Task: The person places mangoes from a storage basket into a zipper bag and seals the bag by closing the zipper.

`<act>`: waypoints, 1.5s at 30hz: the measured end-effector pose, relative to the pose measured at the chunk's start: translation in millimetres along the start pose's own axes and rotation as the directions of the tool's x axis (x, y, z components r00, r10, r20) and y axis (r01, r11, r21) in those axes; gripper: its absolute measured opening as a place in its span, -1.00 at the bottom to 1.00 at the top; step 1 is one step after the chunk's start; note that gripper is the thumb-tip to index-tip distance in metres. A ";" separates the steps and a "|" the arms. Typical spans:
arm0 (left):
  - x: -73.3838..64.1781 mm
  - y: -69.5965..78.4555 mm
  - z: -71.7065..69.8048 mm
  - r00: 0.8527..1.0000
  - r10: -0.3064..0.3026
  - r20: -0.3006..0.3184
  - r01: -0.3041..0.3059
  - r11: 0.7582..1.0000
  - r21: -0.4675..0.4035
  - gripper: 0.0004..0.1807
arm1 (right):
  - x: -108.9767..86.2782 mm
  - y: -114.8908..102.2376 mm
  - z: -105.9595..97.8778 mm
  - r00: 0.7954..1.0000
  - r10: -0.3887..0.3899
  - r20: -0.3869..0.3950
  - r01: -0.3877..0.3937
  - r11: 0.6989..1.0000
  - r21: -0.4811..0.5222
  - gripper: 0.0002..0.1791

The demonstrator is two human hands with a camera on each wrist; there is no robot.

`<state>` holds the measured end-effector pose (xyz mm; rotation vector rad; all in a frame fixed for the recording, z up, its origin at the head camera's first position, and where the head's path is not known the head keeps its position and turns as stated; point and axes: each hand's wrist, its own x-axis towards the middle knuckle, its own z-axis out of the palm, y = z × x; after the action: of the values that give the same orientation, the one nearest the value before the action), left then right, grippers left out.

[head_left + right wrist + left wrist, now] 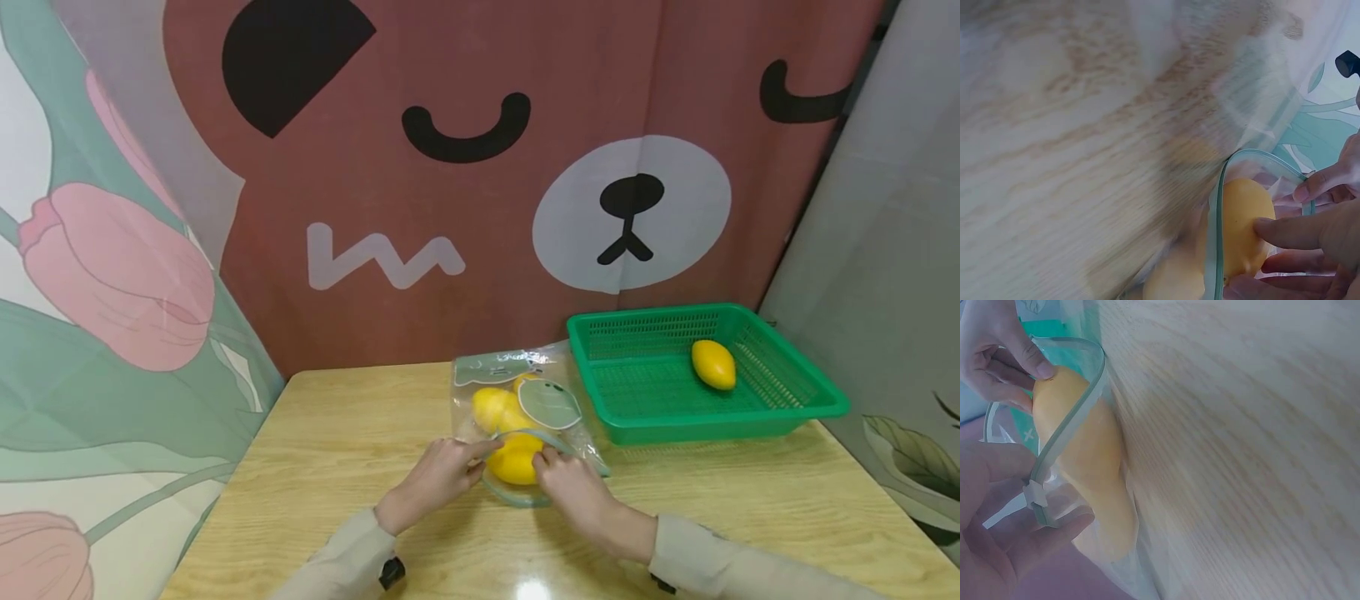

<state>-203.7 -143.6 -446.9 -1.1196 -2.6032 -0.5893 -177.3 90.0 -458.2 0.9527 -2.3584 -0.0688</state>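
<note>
A clear zip bag [550, 402] with green print lies on the table, its mouth held wide toward me. Several yellow lemons are inside, partly behind the print. My left hand [440, 473] pinches the bag's rim beside the white slider [1035, 494], thumb on one side and fingers on the other. With thumb and fingertips, my right hand [573, 492] grips a lemon [516, 463] just within the opening. In the right wrist view that lemon [1244, 219] sits behind the green zip strip [1215, 244], and more yellow shows through the plastic below.
Right behind the bag stands a green plastic basket [618, 429] with one lemon [713, 364] in it. The bag's far right corner meets the basket's left side. A wooden table [322, 450] carries everything, and a printed curtain [495, 317] hangs along its back edge.
</note>
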 end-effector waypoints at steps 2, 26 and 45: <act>-1.6 0.2 1.0 1.000 0.005 -0.004 -0.005 1.000 0.003 -0.53 | -1.4 -1.6 -0.6 1.000 -0.008 0.005 0.008 1.000 -0.002 -0.68; -1.9 0.8 1.6 1.000 -0.019 0.023 0.019 1.000 -0.013 -0.54 | 0.7 6.0 -26.4 0.999 -0.043 -0.019 0.046 0.987 0.156 -0.66; -2.3 -1.1 0.8 1.000 -0.012 0.012 0.012 1.000 -0.007 -0.51 | 6.7 27.5 -33.5 0.958 -0.050 -0.281 0.123 0.961 0.248 -0.72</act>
<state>-203.1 -145.4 -448.8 -1.1140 -2.6219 -0.5959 -180.0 111.6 -420.1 1.1140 -2.1021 0.3309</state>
